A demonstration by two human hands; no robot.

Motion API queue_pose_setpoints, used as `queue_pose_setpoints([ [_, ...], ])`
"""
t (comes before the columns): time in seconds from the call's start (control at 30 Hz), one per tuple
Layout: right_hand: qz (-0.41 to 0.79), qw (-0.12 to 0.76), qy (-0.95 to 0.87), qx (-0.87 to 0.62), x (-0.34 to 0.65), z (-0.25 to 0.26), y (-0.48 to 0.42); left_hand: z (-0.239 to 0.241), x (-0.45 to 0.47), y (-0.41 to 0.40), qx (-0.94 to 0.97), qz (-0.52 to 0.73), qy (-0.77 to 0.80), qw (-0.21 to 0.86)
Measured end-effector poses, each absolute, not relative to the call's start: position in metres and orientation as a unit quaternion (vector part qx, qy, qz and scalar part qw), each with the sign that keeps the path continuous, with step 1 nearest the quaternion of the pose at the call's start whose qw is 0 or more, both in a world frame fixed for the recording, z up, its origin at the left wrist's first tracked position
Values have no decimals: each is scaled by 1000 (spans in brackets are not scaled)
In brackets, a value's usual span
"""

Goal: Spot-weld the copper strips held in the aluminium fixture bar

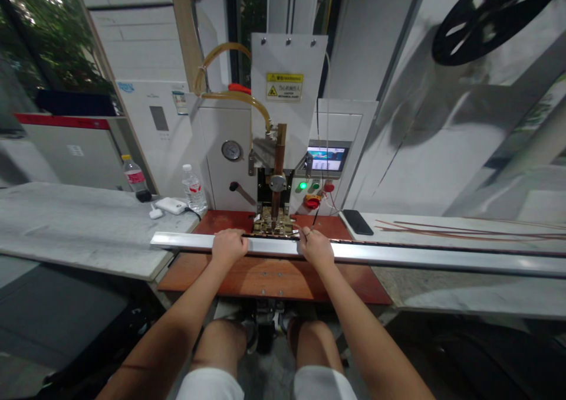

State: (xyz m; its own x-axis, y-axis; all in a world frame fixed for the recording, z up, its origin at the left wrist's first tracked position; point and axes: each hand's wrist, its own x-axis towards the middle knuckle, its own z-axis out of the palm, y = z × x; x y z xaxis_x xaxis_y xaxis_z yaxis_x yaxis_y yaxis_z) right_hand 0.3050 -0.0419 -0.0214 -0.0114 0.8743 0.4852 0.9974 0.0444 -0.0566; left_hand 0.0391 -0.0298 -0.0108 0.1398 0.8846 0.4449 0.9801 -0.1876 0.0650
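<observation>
A long silvery metal bar (pixel 274 246) lies crosswise over the brown work board (pixel 265 277) and runs far out to the right. My left hand (pixel 230 248) is wrapped over it, left of the machine's head. Right of the head, my right hand (pixel 316 246) grips the same bar, its fingertips beside a thin copper-coloured strip. Just behind the bar, between both hands, sits the brass-coloured clamp block (pixel 273 222) of the machine, with a copper electrode rod (pixel 277 176) standing above it. What lies under my fingers is hidden.
A cola bottle (pixel 136 179), a clear water bottle (pixel 193 189) and a white power bank (pixel 171 205) stand on the left table. At right lie a black phone (pixel 357 222) and several copper rods (pixel 442 229). The machine has a lit screen (pixel 327 158) and a red switch (pixel 312 202).
</observation>
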Motion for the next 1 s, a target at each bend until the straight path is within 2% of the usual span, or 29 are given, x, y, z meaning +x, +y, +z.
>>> queue_pose_setpoints([
  [1.0,-160,210,-690,-673,308,-21,-44,-13,41,-29,-749,-209,-617,118],
])
